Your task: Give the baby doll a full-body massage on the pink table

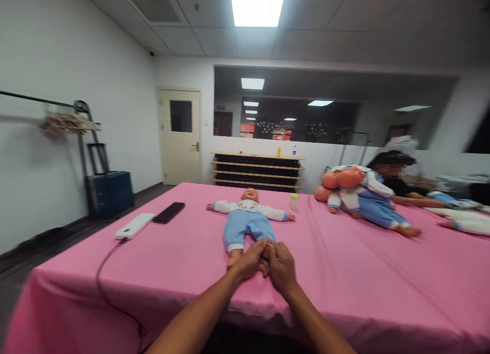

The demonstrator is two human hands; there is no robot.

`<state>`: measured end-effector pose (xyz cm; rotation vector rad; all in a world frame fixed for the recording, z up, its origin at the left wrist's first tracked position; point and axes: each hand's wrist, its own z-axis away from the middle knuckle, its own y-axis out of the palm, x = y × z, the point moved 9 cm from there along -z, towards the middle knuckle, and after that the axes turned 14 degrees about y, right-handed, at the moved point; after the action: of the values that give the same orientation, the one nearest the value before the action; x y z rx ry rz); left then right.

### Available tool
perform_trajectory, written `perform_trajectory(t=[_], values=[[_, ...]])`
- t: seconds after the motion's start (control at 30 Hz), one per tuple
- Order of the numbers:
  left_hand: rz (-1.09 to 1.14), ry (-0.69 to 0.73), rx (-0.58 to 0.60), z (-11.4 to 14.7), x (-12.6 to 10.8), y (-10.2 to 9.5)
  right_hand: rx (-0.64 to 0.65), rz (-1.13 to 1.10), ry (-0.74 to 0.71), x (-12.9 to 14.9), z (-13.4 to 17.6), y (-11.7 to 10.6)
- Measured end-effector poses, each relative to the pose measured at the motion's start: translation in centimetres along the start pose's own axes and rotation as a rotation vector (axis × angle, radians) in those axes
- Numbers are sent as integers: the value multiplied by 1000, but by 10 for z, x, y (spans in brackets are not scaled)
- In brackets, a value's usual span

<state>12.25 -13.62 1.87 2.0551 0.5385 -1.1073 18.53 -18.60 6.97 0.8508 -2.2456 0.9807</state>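
A baby doll [248, 222] lies on its back on the pink-covered table [172, 262], head away from me and arms spread. It wears a white top and light blue trousers. My left hand [251, 259] and my right hand [282, 266] meet at the lower leg on the picture's right, fingers closed around it near the trouser cuff. Most of that ankle is hidden by my fingers. The doll's other foot [234, 257] shows bare beside my left hand. Beyond the doll's outstretched hand stands a small bottle with a green cap [293, 201].
A white power bank [135, 226] with a cable and a black phone [169, 212] lie on the left. More dolls [360, 196] are piled on the right, near a person in a black cap [394, 157]. A low shelf [258, 170] stands behind the table.
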Motion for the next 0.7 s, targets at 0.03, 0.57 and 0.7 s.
perform_trajectory(t=[0.03, 0.57, 0.7], values=[[32, 3, 12, 2, -2, 5, 0, -1, 8, 4, 1, -2], [35, -68, -57, 5, -3, -1, 9, 27, 22, 4, 1, 1], [7, -99, -66, 2, 12, -23, 34, -5, 8, 3, 0, 4]])
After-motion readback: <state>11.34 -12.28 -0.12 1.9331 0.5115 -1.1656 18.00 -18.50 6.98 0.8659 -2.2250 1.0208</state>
